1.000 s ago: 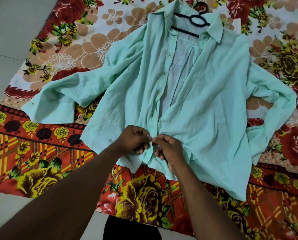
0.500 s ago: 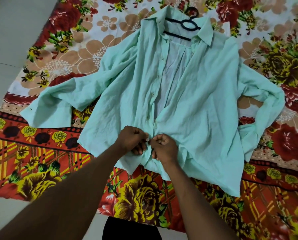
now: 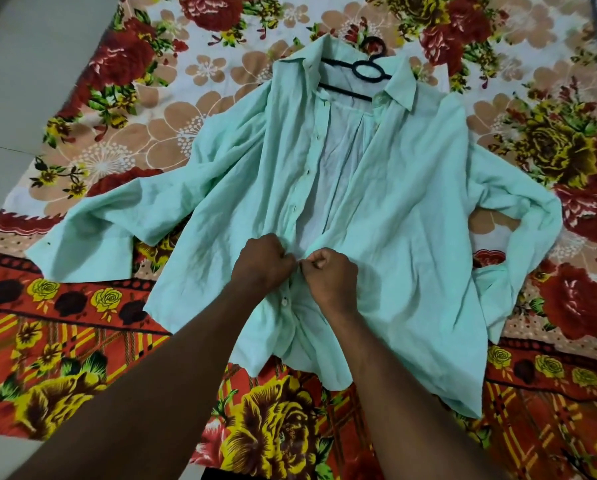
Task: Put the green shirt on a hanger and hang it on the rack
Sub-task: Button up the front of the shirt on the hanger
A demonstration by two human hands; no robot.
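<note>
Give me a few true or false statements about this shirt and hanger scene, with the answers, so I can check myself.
1. The hanger sits inside the collar of the green shirt. True.
2. The shirt hangs on a rack. False: it lies spread out on the floral sheet, and no rack is in view.
3. The left hand and the right hand both grip the shirt's front edges, fingers curled. True.
4. The shirt is buttoned up to the collar. False: above the hands the front gapes open; one fastened button shows below them.
5. The hanger is white. False: it is black.
</note>
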